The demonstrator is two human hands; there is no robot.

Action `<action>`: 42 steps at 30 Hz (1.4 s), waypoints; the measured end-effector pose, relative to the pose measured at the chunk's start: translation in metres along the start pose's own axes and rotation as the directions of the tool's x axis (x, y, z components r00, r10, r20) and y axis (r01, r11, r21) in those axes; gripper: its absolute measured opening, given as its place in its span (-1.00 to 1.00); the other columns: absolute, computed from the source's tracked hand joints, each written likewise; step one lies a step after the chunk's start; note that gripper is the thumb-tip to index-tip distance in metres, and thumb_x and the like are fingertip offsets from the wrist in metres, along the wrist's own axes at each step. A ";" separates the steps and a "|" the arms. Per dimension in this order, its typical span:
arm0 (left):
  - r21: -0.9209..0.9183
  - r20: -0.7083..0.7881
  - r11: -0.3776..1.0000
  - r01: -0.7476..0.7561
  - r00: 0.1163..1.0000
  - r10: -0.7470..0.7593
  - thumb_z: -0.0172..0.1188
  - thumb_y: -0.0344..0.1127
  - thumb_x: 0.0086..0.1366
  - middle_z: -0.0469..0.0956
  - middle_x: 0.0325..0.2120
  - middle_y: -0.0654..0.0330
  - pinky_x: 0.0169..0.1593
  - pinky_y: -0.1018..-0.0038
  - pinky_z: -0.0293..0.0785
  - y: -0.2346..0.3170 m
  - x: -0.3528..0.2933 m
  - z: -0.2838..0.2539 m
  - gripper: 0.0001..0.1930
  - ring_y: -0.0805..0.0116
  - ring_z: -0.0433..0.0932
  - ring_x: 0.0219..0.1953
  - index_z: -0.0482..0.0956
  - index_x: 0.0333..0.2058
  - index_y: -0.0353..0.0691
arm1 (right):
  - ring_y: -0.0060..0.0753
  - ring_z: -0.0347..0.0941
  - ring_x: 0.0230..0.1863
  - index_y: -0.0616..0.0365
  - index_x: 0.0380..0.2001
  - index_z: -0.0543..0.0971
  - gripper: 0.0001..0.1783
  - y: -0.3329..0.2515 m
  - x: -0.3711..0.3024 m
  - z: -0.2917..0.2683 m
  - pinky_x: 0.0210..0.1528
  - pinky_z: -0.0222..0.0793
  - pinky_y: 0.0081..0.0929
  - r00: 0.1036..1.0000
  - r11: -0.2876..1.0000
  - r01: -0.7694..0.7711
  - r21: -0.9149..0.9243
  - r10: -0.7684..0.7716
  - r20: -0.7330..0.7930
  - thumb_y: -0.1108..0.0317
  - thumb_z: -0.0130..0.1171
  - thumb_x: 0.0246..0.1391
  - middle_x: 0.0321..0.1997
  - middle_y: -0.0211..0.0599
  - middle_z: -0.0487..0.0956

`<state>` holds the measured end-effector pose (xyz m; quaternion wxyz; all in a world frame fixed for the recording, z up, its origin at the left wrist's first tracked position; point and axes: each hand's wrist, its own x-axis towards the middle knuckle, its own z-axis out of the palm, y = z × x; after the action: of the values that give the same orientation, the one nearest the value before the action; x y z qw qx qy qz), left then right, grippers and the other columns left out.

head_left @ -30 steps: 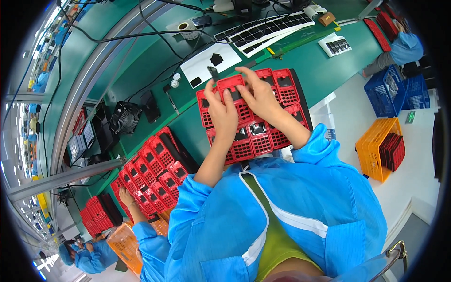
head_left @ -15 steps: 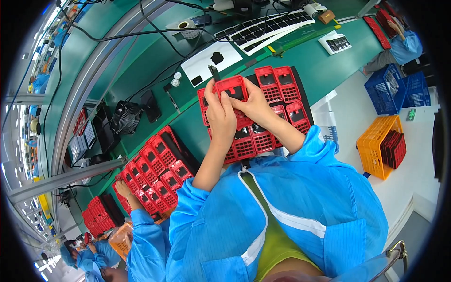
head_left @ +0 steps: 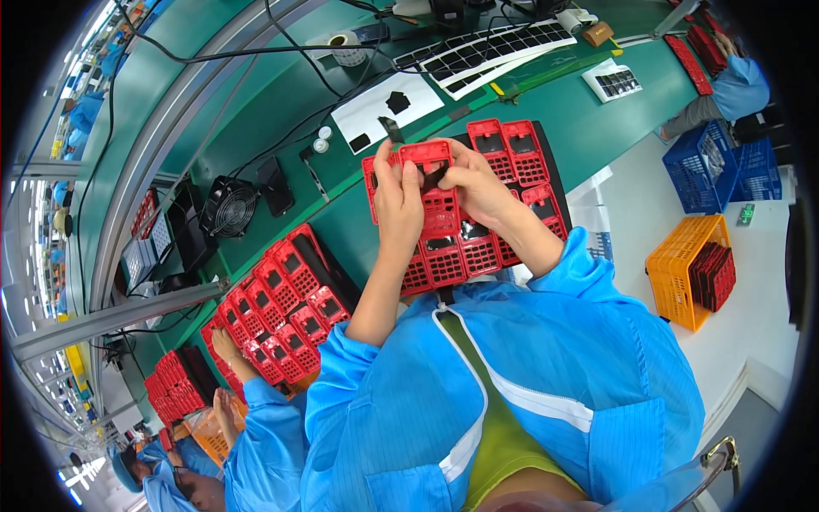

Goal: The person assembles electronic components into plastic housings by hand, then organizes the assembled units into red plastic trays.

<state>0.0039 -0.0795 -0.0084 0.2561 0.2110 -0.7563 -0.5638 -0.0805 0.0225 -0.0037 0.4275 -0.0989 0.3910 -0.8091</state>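
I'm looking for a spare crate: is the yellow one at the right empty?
Not empty, only partly filled: several red casings sit inside the yellow crate, beside some bare inner wall.

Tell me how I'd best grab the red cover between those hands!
Probably pinch the red cover by its long side edges, coming from left and right: it's rectangular, and its face is broken by a window and small holes.

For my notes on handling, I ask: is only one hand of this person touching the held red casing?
No, the left hand and right hand both touch the red casing.
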 end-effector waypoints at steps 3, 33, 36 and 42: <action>-0.042 -0.063 0.996 -0.077 0.995 0.075 0.11 -0.27 0.22 0.36 -0.23 0.00 -0.17 0.40 0.38 0.002 -0.004 0.000 -0.51 0.27 0.44 -0.27 0.20 0.05 -0.37 | -0.54 0.40 -0.19 0.23 -0.15 0.41 -0.68 -0.002 0.003 -0.004 -0.15 0.33 -0.62 0.998 0.993 -0.005 0.117 0.012 -0.061 0.49 0.05 -0.04 -0.27 -0.38 0.49; -0.185 -0.260 0.982 -0.022 0.965 -0.027 0.15 -0.43 0.22 0.33 -0.43 0.33 -0.37 0.70 0.24 -0.035 -0.026 -0.019 -0.83 0.64 0.24 -0.49 0.35 -0.28 -0.28 | -0.05 0.39 -0.27 0.22 -0.33 0.48 -0.79 0.010 0.045 -0.080 -0.25 0.33 -0.32 0.807 0.030 0.198 -0.980 -0.572 0.146 0.30 0.12 0.03 -0.28 -0.09 0.47; -0.185 -0.247 0.983 -0.015 0.969 -0.031 0.12 -0.40 0.24 0.36 -0.42 0.30 -0.36 0.70 0.30 -0.034 -0.028 -0.016 -0.80 0.65 0.33 -0.43 0.35 -0.20 -0.30 | -0.07 0.38 -0.19 0.19 -0.29 0.50 -0.73 0.005 0.049 -0.083 -0.19 0.31 -0.28 0.843 -0.349 0.058 -0.935 -0.485 0.234 0.24 0.15 -0.01 -0.24 -0.12 0.47; -0.215 -0.231 0.976 0.013 0.971 -0.064 0.08 -0.38 0.26 0.39 -0.38 0.26 -0.29 0.65 0.34 -0.029 -0.030 -0.013 -0.73 0.59 0.36 -0.37 0.34 -0.09 -0.32 | -0.12 0.36 -0.01 0.08 -0.37 0.60 -0.73 -0.022 0.052 -0.139 0.00 0.24 -0.21 0.840 -0.410 0.026 -0.912 -0.485 0.242 0.14 0.13 -0.04 -0.23 -0.25 0.57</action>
<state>0.0364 -0.0785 -0.0376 0.3543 0.2626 -0.6517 -0.6170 -0.1944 0.0657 -0.0909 -0.1087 -0.3751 0.8919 -0.2282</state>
